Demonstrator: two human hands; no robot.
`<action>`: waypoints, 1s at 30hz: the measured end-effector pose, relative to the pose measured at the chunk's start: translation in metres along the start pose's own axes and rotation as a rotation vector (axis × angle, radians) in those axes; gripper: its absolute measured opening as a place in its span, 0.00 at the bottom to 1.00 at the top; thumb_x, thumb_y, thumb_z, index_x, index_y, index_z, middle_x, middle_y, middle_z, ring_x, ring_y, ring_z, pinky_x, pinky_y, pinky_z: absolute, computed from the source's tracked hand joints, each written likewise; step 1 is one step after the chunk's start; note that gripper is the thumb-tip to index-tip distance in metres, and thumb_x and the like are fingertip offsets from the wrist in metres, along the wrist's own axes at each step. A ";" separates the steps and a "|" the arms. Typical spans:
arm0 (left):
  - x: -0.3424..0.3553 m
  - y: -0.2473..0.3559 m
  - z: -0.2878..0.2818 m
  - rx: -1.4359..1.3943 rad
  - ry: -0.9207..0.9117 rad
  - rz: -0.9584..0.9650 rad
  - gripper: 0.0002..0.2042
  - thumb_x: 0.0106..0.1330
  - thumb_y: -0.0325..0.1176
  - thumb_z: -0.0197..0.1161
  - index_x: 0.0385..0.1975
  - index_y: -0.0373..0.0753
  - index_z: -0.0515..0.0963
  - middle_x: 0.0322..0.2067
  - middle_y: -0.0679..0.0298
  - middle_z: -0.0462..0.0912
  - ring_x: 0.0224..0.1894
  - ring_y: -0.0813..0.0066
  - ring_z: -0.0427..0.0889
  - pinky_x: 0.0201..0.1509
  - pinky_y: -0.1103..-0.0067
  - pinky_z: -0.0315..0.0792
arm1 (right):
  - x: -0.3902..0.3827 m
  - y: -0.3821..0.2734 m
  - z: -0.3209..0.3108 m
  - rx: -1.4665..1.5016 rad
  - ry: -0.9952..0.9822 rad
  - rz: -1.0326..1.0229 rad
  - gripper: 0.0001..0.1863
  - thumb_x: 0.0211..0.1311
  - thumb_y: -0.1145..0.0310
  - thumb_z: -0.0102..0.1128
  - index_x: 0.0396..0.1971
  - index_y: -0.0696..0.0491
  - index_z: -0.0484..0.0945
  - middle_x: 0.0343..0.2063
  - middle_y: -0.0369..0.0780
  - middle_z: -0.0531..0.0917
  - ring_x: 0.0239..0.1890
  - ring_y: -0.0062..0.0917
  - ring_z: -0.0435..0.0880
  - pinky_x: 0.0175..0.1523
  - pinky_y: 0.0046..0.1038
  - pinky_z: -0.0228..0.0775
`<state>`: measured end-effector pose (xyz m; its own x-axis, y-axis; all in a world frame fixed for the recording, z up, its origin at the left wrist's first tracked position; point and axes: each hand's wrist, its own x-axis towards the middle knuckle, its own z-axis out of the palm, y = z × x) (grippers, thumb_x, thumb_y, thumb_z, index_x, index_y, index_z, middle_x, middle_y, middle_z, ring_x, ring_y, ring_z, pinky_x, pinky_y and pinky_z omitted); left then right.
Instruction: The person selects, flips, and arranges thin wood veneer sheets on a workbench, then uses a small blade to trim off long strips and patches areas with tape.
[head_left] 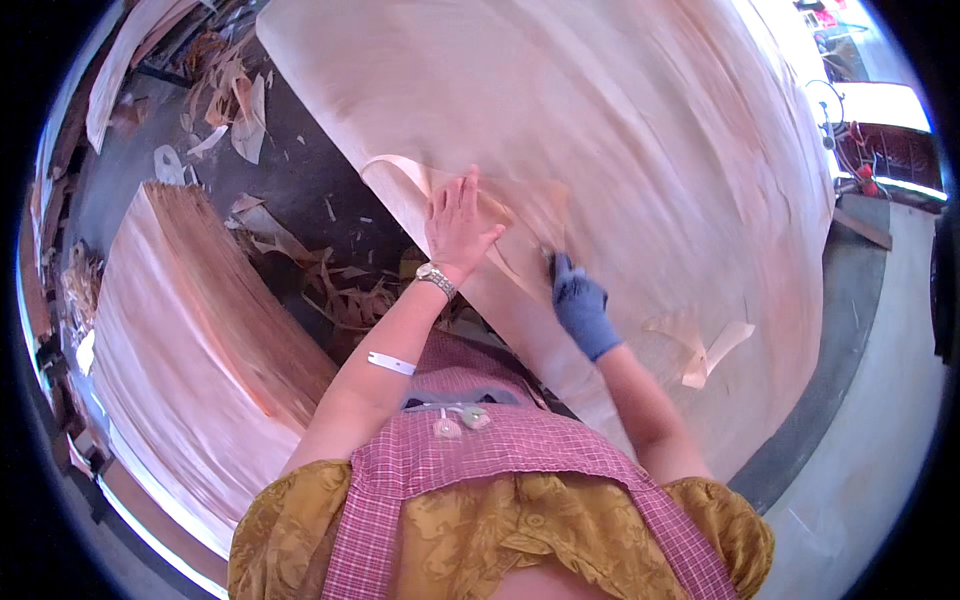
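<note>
My left hand (pixel 460 225), bare and with a metal watch at the wrist, lies with its fingers stretched on a thin wood veneer sheet (pixel 640 110). Beside it, a narrow strip of veneer (pixel 405 178) curls up along the sheet's left edge. My right hand (pixel 580 300), in a blue-grey glove, is closed around a small dark tool (pixel 552 264) whose tip meets the sheet near a torn or lifted patch (pixel 540 205). The glove hides most of the tool, so its exact kind does not show.
A thick stack of veneer sheets (pixel 150 310) stands to the left. Veneer scraps (pixel 250 110) litter the dark floor between the stacks. Two loose offcuts (pixel 715 355) lie on the sheet at right. A bicycle (pixel 850 150) is at the far right.
</note>
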<state>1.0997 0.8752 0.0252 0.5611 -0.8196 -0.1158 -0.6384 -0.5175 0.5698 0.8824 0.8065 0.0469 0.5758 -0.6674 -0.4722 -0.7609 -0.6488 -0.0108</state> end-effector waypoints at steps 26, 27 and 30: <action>0.000 0.022 -0.010 0.237 0.039 0.102 0.32 0.57 0.40 0.67 0.64 0.53 0.65 0.58 0.56 0.67 0.60 0.56 0.66 0.64 0.62 0.61 | -0.044 -0.028 0.016 0.414 0.194 -0.326 0.08 0.55 0.62 0.63 0.34 0.46 0.80 0.63 0.50 0.66 0.53 0.48 0.74 0.51 0.45 0.74; 0.002 0.017 -0.012 0.240 0.045 0.098 0.32 0.57 0.40 0.67 0.64 0.53 0.65 0.58 0.56 0.67 0.60 0.56 0.66 0.64 0.62 0.61 | -0.043 -0.030 0.018 0.362 0.185 -0.322 0.08 0.55 0.62 0.63 0.34 0.45 0.80 0.63 0.50 0.66 0.53 0.48 0.74 0.51 0.45 0.74; 0.005 -0.013 -0.025 0.087 0.075 0.286 0.17 0.58 0.36 0.66 0.48 0.47 0.77 0.55 0.60 0.72 0.58 0.59 0.69 0.61 0.62 0.62 | -0.043 -0.033 0.018 0.267 0.167 -0.313 0.07 0.56 0.62 0.62 0.34 0.45 0.80 0.63 0.51 0.65 0.52 0.46 0.74 0.50 0.42 0.74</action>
<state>1.1239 0.8841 0.0373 0.3870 -0.9165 0.1013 -0.8168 -0.2898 0.4988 0.8774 0.8631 0.0515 0.8145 -0.5178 -0.2618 -0.5802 -0.7266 -0.3681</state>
